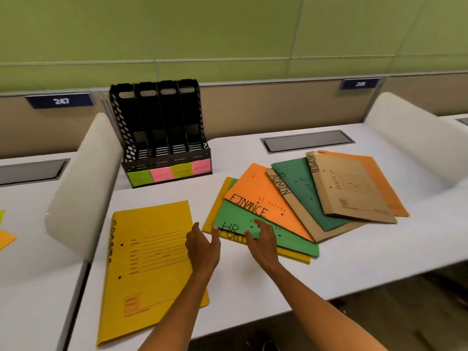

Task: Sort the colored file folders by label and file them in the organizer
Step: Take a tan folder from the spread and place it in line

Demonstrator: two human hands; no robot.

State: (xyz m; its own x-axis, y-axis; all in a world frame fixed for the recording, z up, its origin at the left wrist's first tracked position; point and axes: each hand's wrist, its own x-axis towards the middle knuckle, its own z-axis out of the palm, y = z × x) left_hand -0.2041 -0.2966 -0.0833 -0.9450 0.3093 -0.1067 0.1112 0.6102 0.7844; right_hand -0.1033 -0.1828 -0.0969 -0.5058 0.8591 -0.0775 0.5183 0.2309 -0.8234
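Observation:
A yellow folder (pixel 149 267) lies alone at the front left of the white desk (pixel 354 262). To its right several folders are fanned out: a green HR folder (pixel 288 239), an orange FINANCE folder (pixel 263 198), brown ADMIN folders (pixel 352 188), another green one (pixel 298 178), and a yellow one (pixel 215 211) underneath. My left hand (pixel 202 247) hovers open at the fan's left edge. My right hand (pixel 263 239) is over the green HR folder with relaxed fingers. A black organizer (pixel 162 127) with four slots stands at the back left, empty, with coloured labels on its front.
White rounded dividers stand on the left (pixel 81 186) and right (pixel 410 138) of the desk. A grey cable hatch (pixel 307 141) is set into the desk behind the folders. The neighbouring desk on the left holds an orange sheet (pixel 6 239).

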